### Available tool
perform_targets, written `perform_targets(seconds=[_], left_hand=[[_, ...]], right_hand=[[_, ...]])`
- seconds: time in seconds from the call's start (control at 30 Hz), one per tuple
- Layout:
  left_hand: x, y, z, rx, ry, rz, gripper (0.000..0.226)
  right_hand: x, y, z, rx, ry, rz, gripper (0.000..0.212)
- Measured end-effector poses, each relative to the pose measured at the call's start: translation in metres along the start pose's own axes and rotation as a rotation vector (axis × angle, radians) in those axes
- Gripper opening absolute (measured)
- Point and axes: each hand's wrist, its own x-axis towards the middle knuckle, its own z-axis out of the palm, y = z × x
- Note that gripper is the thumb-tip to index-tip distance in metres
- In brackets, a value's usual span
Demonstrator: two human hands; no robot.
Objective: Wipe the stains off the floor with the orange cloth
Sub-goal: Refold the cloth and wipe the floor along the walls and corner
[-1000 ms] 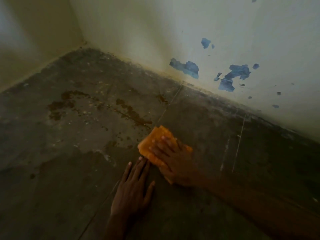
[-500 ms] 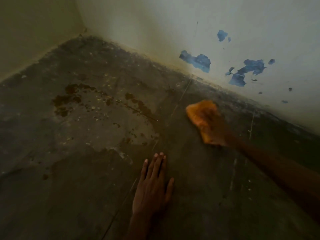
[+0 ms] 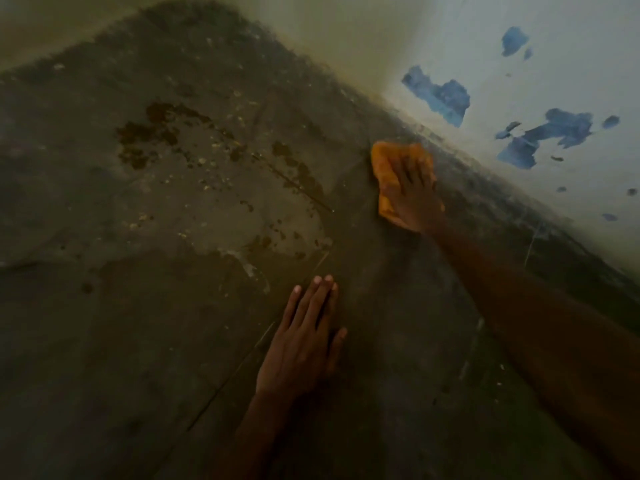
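The orange cloth (image 3: 386, 169) lies flat on the dark floor (image 3: 104, 341) close to the foot of the right wall. My right hand (image 3: 414, 195) presses down on it with fingers stretched out, covering most of its lower part. Brown stains (image 3: 145, 136) spread over the floor to the left, and a streak of them (image 3: 301, 174) runs towards the cloth. My left hand (image 3: 304, 337) rests flat on the floor nearer to me, fingers straight, holding nothing.
A pale wall with patches of peeled blue paint (image 3: 443, 95) runs along the right. A second wall (image 3: 52, 26) meets it at the far corner. Crumbs and pale specks (image 3: 214, 164) lie among the stains. A thin seam (image 3: 242, 362) crosses the floor under my left hand.
My right hand has slid the cloth away from me, from beside my left hand up towards the right wall. My left hand has stayed flat on the floor.
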Motion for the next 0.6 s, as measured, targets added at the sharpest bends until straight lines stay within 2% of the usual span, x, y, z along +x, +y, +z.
perform_targets(seconds=[0.03,0.07,0.1,0.17,0.23,0.27,0.3,0.33,0.43,0.47,0.5,0.53,0.6], left_hand=[[0.001,0.001,-0.001,0.003,0.025,0.006,0.063],[0.002,0.001,-0.001,-0.004,0.056,0.012,0.061],[0.001,0.0,-0.002,-0.021,0.103,0.009,0.06],[-0.003,-0.006,-0.008,-0.109,0.251,-0.087,0.058],[-0.004,-0.02,-0.018,-0.176,0.38,-0.261,0.06],[-0.002,-0.03,-0.023,-0.158,0.408,-0.341,0.064],[0.002,-0.04,-0.029,-0.122,0.405,-0.4,0.069],[0.009,-0.055,-0.034,-0.073,0.39,-0.417,0.075],[0.039,-0.096,-0.049,0.078,0.298,-0.38,0.081],[0.05,-0.109,-0.055,0.099,0.279,-0.364,0.08],[0.06,-0.123,-0.061,0.102,0.251,-0.353,0.077],[0.066,-0.136,-0.07,0.113,0.224,-0.361,0.075],[0.07,-0.167,-0.086,0.189,0.189,-0.38,0.074]], right_hand=[[0.021,-0.013,-0.009,0.092,0.021,0.178,0.073],[0.033,-0.04,-0.02,0.183,-0.053,0.332,0.072],[0.034,-0.067,-0.026,0.276,-0.113,0.359,0.071],[0.009,-0.111,-0.033,0.277,-0.089,0.034,0.074],[-0.029,-0.123,-0.027,0.277,-0.05,-0.29,0.074],[-0.037,-0.116,-0.023,0.27,-0.055,-0.383,0.072],[-0.03,-0.105,-0.02,0.266,-0.046,-0.399,0.071],[-0.012,-0.095,-0.017,0.256,-0.05,-0.318,0.072],[0.064,-0.092,-0.018,0.333,-0.068,0.103,0.07],[0.08,-0.103,-0.024,0.342,-0.07,0.191,0.069],[0.087,-0.119,-0.025,0.328,-0.071,0.194,0.069],[0.08,-0.137,-0.029,0.326,-0.087,0.12,0.071],[0.031,-0.159,-0.032,0.292,-0.074,-0.215,0.073]])
